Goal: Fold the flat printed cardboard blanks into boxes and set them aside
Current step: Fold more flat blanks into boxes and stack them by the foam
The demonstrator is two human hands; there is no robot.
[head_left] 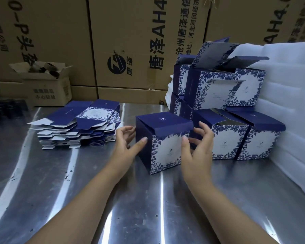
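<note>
At the far left, against the wall of big brown cartons (130, 41), a small brown carton (48, 85) stands with its flaps open; its dark contents are too blurred to name. Just in front of it, on the shiny metal table (113, 199), lies a stack of flat blanks (81, 125), blue side up, with their white flap edges fanned out toward the person. To the right of the stack, the left hand (128, 143) reaches in with fingers loosely spread along the left wall of the folded box (164, 143), its thumb tip touching the box's near corner edge; nothing is clamped. The box stands upright on the table in the middle of the view, one corner turned to the person, and its dark blue lid lies over the top with the tuck flap hanging over the flowered front face. The right hand (195, 147) flanks the other side, fingers apart and relaxed, thumb resting on the front face near its right edge. Farther right, finished boxes (236, 131) are piled in two tiers, several with lids raised, leaning against white foam sheets (292, 103) at the table's right edge.
</note>
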